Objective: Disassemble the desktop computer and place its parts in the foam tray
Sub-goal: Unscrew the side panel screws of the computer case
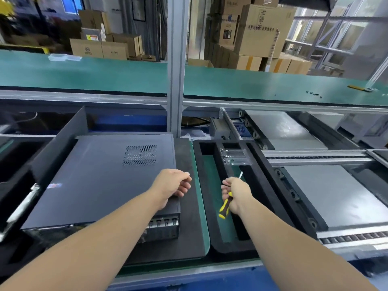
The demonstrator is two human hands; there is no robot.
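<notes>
The black desktop computer case (100, 181) lies flat on a black foam pad (189, 227), vent grille up and rear ports toward me. My left hand (174, 183) hovers over the case's right rear edge with its fingers curled; nothing shows inside them. To the right stands the black foam tray (233, 247) with long compartments and a green floor. Over it my right hand (237, 194) grips a yellow-and-black screwdriver (225, 205), its shaft pointing away from me. A clear plastic box (236, 157) sits in the tray's far end.
An aluminium post (175, 80) rises behind the case and tray. A dark panel (60, 139) leans at the case's left. Grey pallets on a roller conveyor (315, 192) lie to the right. A green shelf (84, 74) runs across the back, with cardboard boxes behind it.
</notes>
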